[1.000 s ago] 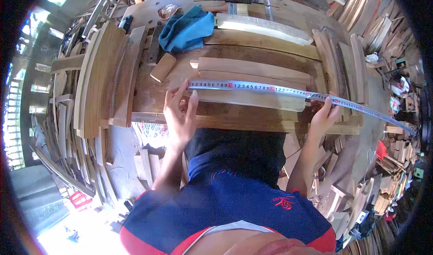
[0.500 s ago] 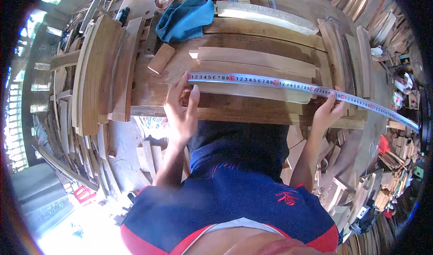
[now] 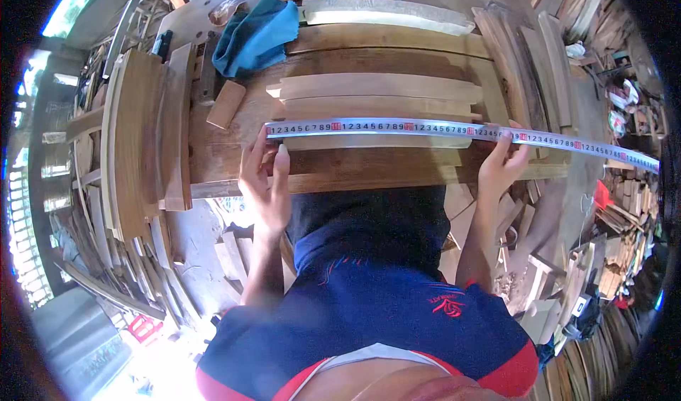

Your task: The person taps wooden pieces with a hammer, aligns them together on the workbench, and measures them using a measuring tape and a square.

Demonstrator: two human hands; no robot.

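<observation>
A white measuring tape (image 3: 369, 126) with black and red numbers stretches across the work surface and on past the right edge. My left hand (image 3: 266, 184) holds the tape near its left end, fingertips at the edge of the numbers. Further right, my right hand (image 3: 502, 167) pinches the tape between thumb and fingers. Beneath and behind the tape lie pale wooden strips (image 3: 376, 86), side by side on the wooden bench (image 3: 369, 165). A small wooden block (image 3: 227, 104) rests left of the strips.
A blue cloth (image 3: 259, 35) lies at the back left, beside a long whitish wood piece (image 3: 386, 15). Stacked boards (image 3: 135, 142) flank the left side, and more long pieces (image 3: 507, 67) stand at the right. Wood scraps fill the floor around.
The view has shifted, so the bench and tape sit further left in it. Both hands keep their hold on the tape, which lies flatter across the strips.
</observation>
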